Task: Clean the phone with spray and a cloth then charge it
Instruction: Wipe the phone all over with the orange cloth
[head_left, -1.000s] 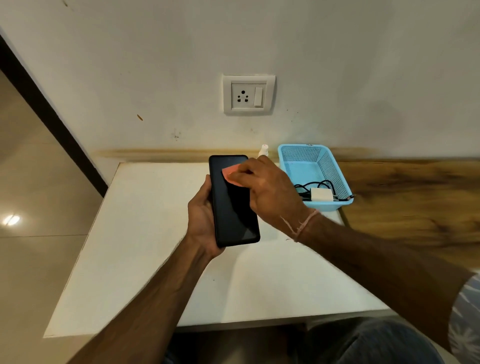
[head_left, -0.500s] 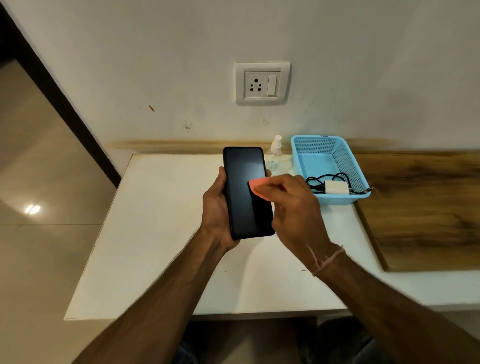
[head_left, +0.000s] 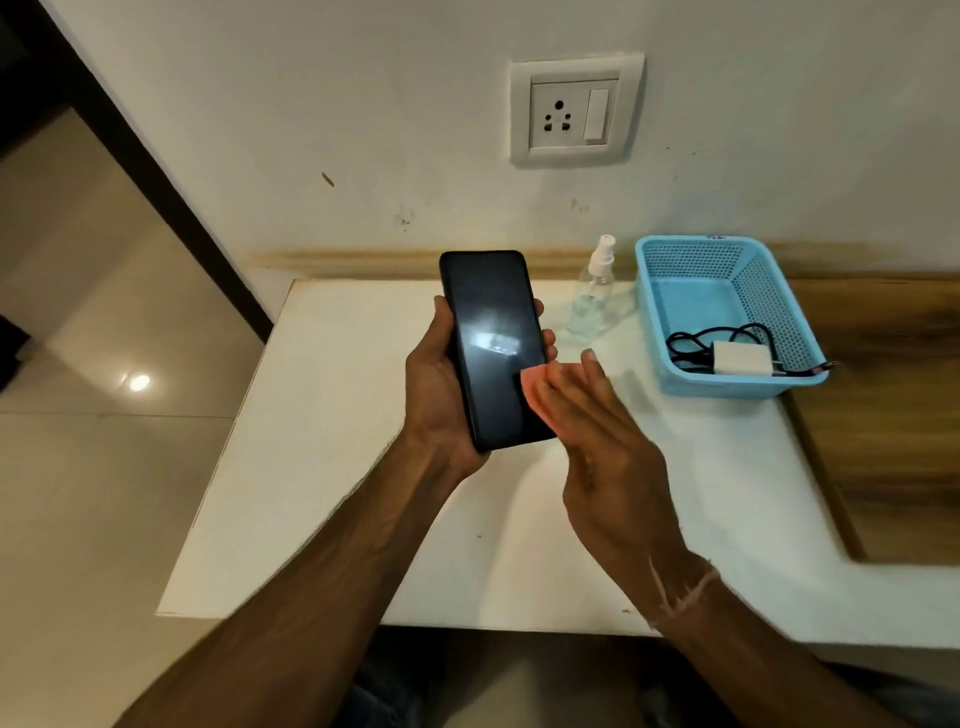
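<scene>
My left hand (head_left: 436, 395) grips a black phone (head_left: 493, 332) upright above the white table (head_left: 337, 415), its dark screen facing me. My right hand (head_left: 608, 457) has its fingers stretched out flat and presses a small pink cloth (head_left: 532, 387) against the lower right part of the screen. A clear spray bottle (head_left: 595, 291) with a white nozzle stands on the table by the wall, just right of the phone. A white charger (head_left: 740, 358) with a black cable (head_left: 691, 343) lies in the blue basket (head_left: 649, 291).
A white wall socket (head_left: 571, 111) with a switch sits on the wall above the table. A wooden surface (head_left: 883, 415) adjoins the table on the right. Tiled floor lies to the left, beyond the table's edge.
My right hand has slid the cloth down the screen from the top to the lower right, and its fingers have straightened. The phone stays in my left hand.
</scene>
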